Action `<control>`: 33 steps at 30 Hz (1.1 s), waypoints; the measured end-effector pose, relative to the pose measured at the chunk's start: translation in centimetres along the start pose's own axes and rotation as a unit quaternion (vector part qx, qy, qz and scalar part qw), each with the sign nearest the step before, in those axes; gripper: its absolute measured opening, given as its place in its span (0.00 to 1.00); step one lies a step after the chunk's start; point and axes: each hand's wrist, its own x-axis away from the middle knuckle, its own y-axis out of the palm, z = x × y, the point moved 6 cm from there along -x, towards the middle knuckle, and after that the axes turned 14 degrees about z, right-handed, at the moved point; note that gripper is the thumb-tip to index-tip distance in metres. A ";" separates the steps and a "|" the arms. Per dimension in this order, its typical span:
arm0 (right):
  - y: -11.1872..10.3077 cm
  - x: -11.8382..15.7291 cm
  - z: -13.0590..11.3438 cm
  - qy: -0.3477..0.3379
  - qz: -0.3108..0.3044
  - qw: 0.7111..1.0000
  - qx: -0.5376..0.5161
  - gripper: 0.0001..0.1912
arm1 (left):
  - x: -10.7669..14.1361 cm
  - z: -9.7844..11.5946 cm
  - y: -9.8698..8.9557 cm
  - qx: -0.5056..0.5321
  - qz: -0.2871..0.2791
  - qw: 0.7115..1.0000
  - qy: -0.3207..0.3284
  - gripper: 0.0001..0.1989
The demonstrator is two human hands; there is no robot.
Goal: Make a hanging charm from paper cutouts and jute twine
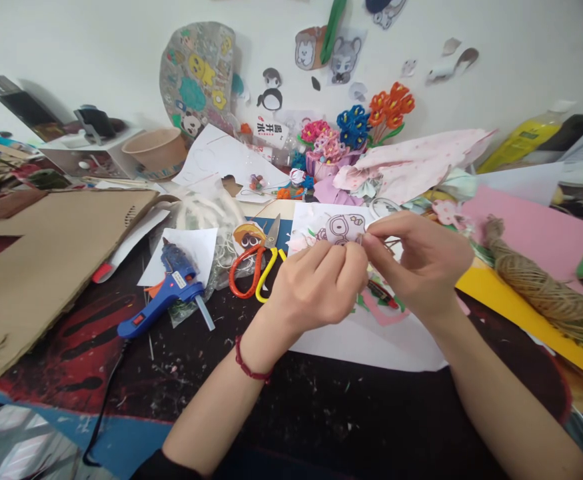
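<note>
My left hand (pixel 321 283) is curled closed, a dark red bracelet (pixel 248 363) round its wrist. Beside it my right hand (pixel 421 260) pinches thumb and forefinger together, close to the left fingers. Whatever small thing lies between the fingertips is too hidden to make out. Just behind the fingers shows a paper cutout with a drawn cartoon face in round glasses (pixel 340 227); I cannot tell whether the fingers touch it. Under both hands lies a white sheet (pixel 376 350) bearing paper scraps and a dark pen-like thing (pixel 384 293). Scissors with red and yellow handles (pixel 247 270) lie left of my left hand.
A blue hot glue gun (pixel 164 303) with a cord lies on the left, near a large cardboard piece (pixel 56 260). Twine (pixel 546 280) and pink paper (pixel 536 230) lie on the right. Craft flowers (pixel 354 127) and a bowl (pixel 155 150) stand along the wall.
</note>
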 end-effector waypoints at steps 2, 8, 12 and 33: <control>0.0 0.0 0.0 0.003 0.000 1.000 0.005 0.05 | 0.1 0.0 0.0 0.003 -0.004 1.000 -0.002 0.09; 0.0 0.0 -0.1 -0.005 0.000 1.000 0.005 0.06 | 0.1 0.0 0.1 -0.003 -0.011 1.000 0.008 0.09; 0.0 0.1 0.0 -0.007 -0.001 1.000 0.010 0.08 | 0.2 0.0 0.2 -0.014 -0.020 1.000 0.008 0.07; -0.3 0.0 -0.1 -0.025 0.017 0.999 0.011 0.09 | -0.2 -0.4 -0.1 0.032 0.021 0.998 -0.057 0.13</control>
